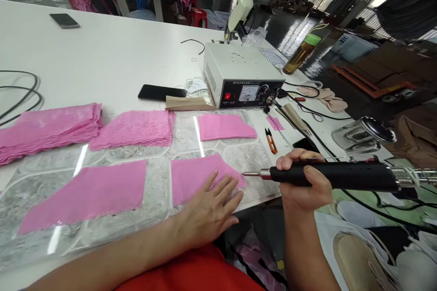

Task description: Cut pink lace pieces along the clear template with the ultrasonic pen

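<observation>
My left hand (211, 209) lies flat with fingers stretched over the right part of a pink fabric piece (193, 175) on the stone-patterned mat (157, 177). My right hand (303, 175) is wrapped round a black handheld ultrasonic tool (341, 176) with a thin metal tip. That tip points left and lies at the right end of the same piece; whether it touches the cloth I cannot tell. Another pink fabric piece (92, 193) lies to the left, and a smaller pink stack (225, 126) lies behind. Two lace-edged pink stacks, one left (51, 127) and one nearer the middle (136, 129), sit farther back.
Behind the mat stands a control box (244, 77) with a dial, cabled to the tool. Orange-handled thread snips (271, 141) lie by the mat's right edge. A glass jar (362, 136), an amber bottle (302, 54) and a black phone (162, 92) are also on the table.
</observation>
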The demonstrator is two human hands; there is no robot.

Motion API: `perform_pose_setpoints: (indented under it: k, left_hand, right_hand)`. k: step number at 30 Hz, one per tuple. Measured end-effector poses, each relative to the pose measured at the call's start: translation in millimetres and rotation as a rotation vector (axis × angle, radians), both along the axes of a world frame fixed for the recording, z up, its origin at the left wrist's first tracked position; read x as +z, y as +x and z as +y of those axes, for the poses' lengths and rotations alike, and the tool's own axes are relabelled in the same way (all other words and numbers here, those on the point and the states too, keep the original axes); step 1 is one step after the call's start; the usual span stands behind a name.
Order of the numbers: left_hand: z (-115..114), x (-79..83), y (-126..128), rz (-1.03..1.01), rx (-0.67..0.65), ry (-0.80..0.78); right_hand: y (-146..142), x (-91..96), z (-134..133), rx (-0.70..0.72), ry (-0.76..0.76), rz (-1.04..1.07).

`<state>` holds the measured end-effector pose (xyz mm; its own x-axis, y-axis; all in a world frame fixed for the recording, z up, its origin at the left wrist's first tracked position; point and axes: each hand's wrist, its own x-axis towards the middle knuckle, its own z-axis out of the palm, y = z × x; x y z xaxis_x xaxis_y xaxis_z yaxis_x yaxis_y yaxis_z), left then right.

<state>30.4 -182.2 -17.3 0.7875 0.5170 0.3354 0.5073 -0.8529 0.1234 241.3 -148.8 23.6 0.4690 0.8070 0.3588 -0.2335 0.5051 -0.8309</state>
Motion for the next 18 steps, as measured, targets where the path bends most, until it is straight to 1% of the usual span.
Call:
perform_pose_setpoints:
  k: [3,7,11,18]
  left_hand:
    - [0,-0.8,11,0.022,-0.036,-0.018]
    - [-1,-2.2,19,0.048,-0.066,-0.027]
    - [-2,-2.9,20,0.061,-0.069,-0.019]
    - [-2,0.8,19,0.094,-0.067,-0.017]
  right_hand:
    - [8,-3.6,-5,-0.004,0.016,0.014]
    - [11,-6.0,-5,0.004,0.032,0.032]
    - [10,-7.4,-3,0.030,0.041,0.027]
    - [9,-7.7,-2,0.062,0.047,0.005]
